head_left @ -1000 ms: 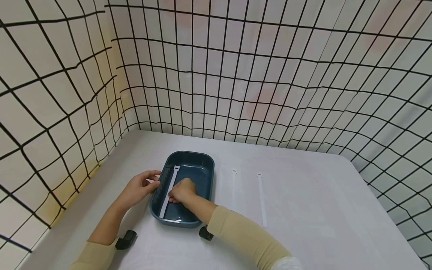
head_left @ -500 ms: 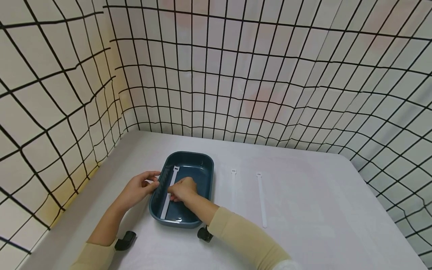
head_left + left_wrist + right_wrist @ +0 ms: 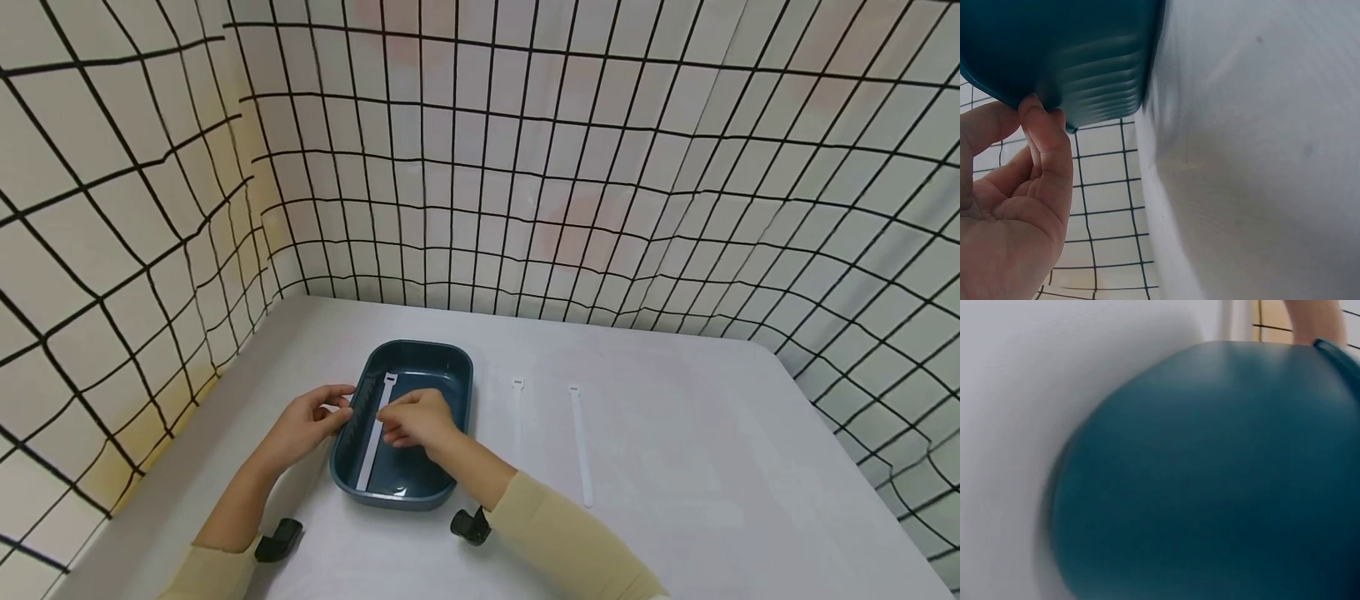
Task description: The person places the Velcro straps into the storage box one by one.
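A dark teal rectangular tray [image 3: 401,502] stands on the white table. Inside it, along the left side, lies a white cable tie [image 3: 367,468] with a slotted head at the far end. My left hand [image 3: 302,427] pinches the tray's left rim between thumb and fingertips, as the left wrist view shows at the teal tray edge [image 3: 997,94]. Over the tray, my right hand [image 3: 422,423] hovers beside the tie's middle with loosely bent fingers, seemingly holding nothing. The right wrist view shows mostly the tray's outer wall [image 3: 1197,475]; the right fingers are hidden there.
To the right of the tray, two more white cable ties lie lengthwise on the table, a fainter tie [image 3: 518,421] and a clearer tie [image 3: 581,450]. Black wire mesh [image 3: 480,183] stands along the back and both sides. A black wrist camera [image 3: 471,527] sits under the right forearm.
My right hand has let go of the cable tie in the tray and risen slightly to the right. The tie now lies straight. My left hand stays at the rim.
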`<state>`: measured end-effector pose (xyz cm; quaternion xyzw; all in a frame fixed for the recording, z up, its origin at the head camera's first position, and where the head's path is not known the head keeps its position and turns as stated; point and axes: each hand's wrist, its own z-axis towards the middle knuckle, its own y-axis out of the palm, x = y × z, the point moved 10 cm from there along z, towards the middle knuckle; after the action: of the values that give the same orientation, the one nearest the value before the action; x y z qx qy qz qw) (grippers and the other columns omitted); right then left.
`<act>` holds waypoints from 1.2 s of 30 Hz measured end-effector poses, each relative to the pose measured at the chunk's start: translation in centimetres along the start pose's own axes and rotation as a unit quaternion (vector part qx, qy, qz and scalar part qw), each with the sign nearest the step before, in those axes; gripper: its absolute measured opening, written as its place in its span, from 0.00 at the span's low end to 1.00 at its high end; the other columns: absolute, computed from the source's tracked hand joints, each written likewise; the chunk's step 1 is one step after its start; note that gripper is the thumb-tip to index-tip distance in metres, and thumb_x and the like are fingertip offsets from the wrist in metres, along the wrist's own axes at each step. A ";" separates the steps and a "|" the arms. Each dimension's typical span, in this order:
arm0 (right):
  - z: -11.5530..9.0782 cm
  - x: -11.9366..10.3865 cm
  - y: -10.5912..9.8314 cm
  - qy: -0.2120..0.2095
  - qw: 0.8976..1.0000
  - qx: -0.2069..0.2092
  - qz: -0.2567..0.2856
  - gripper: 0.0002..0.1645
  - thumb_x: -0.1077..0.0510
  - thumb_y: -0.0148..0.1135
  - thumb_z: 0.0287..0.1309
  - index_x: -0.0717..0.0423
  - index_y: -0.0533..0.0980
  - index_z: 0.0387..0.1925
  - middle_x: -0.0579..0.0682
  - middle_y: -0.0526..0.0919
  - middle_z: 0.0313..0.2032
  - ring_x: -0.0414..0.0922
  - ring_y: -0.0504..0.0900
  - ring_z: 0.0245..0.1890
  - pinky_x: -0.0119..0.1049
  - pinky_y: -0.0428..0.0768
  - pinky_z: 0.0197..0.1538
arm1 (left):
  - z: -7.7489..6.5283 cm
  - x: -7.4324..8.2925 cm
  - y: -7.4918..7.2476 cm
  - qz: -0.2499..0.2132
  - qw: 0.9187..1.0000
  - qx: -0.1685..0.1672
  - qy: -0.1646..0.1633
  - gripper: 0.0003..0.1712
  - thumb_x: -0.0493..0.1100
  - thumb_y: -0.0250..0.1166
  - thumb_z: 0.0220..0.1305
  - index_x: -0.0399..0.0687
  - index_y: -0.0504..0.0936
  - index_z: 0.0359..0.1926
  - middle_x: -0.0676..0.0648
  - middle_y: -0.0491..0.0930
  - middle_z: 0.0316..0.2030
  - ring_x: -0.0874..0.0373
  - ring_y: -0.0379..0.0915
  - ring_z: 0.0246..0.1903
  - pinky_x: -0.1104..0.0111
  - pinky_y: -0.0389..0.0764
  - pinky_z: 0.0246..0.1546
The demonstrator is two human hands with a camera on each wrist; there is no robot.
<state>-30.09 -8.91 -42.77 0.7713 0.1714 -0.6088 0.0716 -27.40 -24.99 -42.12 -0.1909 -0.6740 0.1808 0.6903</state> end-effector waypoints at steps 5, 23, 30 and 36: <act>-1.0 -1.2 -1.8 -0.027 0.999 -0.014 0.023 0.06 0.66 0.66 0.54 0.65 0.79 0.34 0.53 0.83 0.23 0.40 0.81 0.18 0.32 0.82 0.26 | -0.1 0.3 0.1 -0.005 1.000 0.001 -0.001 0.24 0.39 0.60 0.69 0.32 0.70 0.63 0.38 0.74 0.44 0.53 0.74 0.33 0.71 0.79 0.35; -2.4 -2.1 -9.1 -0.035 0.999 0.024 -0.013 0.12 0.63 0.63 0.59 0.66 0.78 0.43 0.51 0.84 0.28 0.39 0.82 0.21 0.32 0.81 0.29 | -0.4 0.2 -0.1 0.007 1.000 0.003 0.002 0.25 0.41 0.61 0.70 0.33 0.70 0.63 0.39 0.74 0.45 0.52 0.74 0.35 0.72 0.79 0.36; -2.2 -0.8 -10.9 -0.018 0.999 0.043 0.003 0.07 0.63 0.63 0.56 0.65 0.79 0.36 0.53 0.84 0.27 0.40 0.82 0.21 0.33 0.82 0.30 | -0.2 0.0 -0.2 0.004 1.000 0.006 0.004 0.25 0.41 0.61 0.70 0.33 0.70 0.63 0.38 0.74 0.46 0.52 0.74 0.35 0.72 0.79 0.36; -2.0 0.6 -12.3 -0.007 0.998 0.059 0.005 0.06 0.63 0.61 0.55 0.65 0.79 0.33 0.51 0.83 0.24 0.40 0.81 0.20 0.30 0.80 0.27 | -0.1 -0.1 -0.1 0.005 1.000 0.008 0.000 0.25 0.39 0.61 0.69 0.33 0.71 0.63 0.38 0.73 0.45 0.52 0.74 0.34 0.72 0.79 0.35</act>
<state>-32.49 3.22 -41.62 0.7706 0.1310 -0.6229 0.0302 -27.33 -25.10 -42.19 -0.1890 -0.6714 0.1897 0.6911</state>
